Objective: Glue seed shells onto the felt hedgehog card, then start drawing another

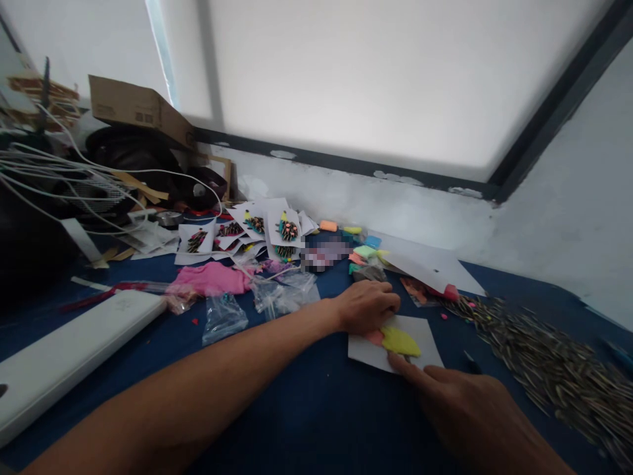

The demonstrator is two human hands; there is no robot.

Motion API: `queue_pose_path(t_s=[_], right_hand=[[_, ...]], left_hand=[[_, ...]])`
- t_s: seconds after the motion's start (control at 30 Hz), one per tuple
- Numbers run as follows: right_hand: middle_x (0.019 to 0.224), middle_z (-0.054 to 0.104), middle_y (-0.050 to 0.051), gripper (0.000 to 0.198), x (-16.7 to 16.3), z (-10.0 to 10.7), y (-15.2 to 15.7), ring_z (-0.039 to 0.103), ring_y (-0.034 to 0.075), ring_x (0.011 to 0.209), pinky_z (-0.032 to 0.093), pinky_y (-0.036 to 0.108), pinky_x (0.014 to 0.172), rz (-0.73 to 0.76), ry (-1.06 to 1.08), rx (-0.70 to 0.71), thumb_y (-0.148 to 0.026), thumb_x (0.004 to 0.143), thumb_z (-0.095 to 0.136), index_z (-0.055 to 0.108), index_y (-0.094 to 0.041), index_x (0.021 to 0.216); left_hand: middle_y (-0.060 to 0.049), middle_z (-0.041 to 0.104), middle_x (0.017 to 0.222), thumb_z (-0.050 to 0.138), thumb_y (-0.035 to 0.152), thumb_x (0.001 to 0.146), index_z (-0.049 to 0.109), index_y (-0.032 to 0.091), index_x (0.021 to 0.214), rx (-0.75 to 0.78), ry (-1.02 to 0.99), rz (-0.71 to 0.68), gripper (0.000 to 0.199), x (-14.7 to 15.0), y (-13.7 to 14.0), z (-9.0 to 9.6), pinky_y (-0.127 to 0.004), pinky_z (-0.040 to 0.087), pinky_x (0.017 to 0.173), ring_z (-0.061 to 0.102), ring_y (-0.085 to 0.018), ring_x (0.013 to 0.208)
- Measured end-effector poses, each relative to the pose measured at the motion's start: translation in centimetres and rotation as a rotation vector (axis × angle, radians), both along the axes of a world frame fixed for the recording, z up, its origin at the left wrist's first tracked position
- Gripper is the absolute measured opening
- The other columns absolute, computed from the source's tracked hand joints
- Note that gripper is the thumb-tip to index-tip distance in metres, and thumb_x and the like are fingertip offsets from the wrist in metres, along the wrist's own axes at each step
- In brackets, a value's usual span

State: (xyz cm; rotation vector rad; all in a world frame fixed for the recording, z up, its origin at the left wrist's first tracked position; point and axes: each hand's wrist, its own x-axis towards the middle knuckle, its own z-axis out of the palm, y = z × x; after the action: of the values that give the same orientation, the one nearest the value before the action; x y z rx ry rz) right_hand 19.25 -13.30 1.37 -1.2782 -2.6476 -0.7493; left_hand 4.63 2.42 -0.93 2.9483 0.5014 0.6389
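A white sheet of paper lies on the blue cloth in front of me. On it is a flat yellow piece of modelling clay, with a pink-orange clay piece against its left side. My left hand is over the sheet's upper left edge, its fingers curled in; what they hold, if anything, is hidden. From the lower right comes my right hand, its index finger stretched out to the lower edge of the yellow clay. The other right fingers are partly hidden.
Sunflower seeds are heaped at right. Colourful clay blocks and a large paper sheet lie beyond my hands. Paper cards with seed-covered figures, pink clay, plastic bags and a long white box are at left.
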Motion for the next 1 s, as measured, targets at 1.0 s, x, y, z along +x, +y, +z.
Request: queue_pose_path(t_s=[1.0], right_hand=[[0.056,0.068,-0.001,0.032,0.0,0.8,0.0,0.061,0.013,0.038,0.034,0.02,0.037,-0.197,0.306,-0.091,-0.017,0.085,0.038,0.064,-0.022,0.103]], left_hand=[[-0.004,0.061,0.094,0.048,0.018,0.089,0.063,0.017,0.09,-0.035,-0.017,-0.02,0.015,-0.1,0.0,0.0,-0.026,0.041,0.073,0.057,-0.015,0.084]])
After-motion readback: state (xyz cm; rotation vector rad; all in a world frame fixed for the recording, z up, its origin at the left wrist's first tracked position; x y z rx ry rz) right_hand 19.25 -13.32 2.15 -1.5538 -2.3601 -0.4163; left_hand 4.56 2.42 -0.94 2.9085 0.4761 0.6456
